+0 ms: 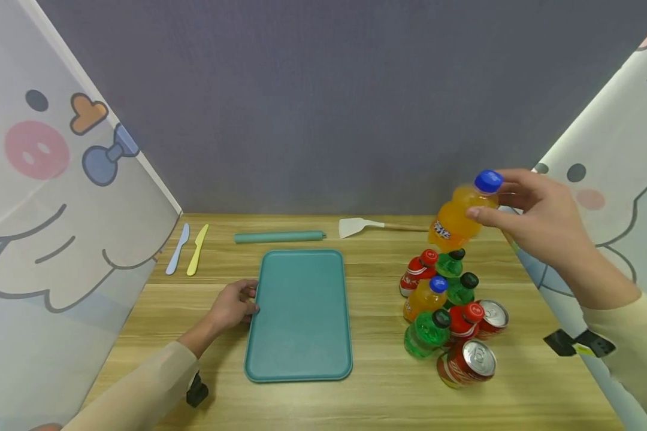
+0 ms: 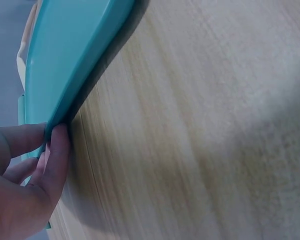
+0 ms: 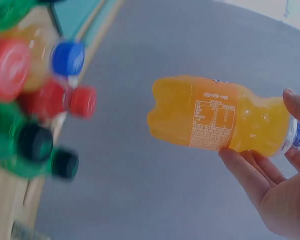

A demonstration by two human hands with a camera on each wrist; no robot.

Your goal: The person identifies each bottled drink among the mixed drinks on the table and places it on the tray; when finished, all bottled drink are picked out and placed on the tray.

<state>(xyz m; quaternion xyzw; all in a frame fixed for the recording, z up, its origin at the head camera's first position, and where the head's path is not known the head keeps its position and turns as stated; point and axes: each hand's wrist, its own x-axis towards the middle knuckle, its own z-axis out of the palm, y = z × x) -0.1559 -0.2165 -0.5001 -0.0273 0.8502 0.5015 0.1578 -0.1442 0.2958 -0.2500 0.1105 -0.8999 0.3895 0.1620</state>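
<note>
An orange soda bottle [image 1: 455, 218] with a blue cap hangs tilted in the air above the drinks at the right. My right hand [image 1: 544, 212] grips it near the neck with thumb and fingers; in the right wrist view the bottle [image 3: 215, 115] shows its orange label. At the left edge of a teal tray [image 1: 301, 317], my left hand [image 1: 233, 304] pinches the rim between thumb and fingers. The left wrist view shows that thumb above the tray's rim [image 2: 85, 65] and a finger against its outer side. Nothing stands on the tray.
Below the raised bottle cluster red-capped cola bottles [image 1: 417, 272], green bottles [image 1: 427, 334], another orange soda bottle [image 1: 426, 299] and red cans [image 1: 466, 363]. Along the back lie a teal rod [image 1: 279, 237] and a white spatula [image 1: 356, 225]. Blue [image 1: 177, 249] and yellow knives [image 1: 197, 250] lie at left.
</note>
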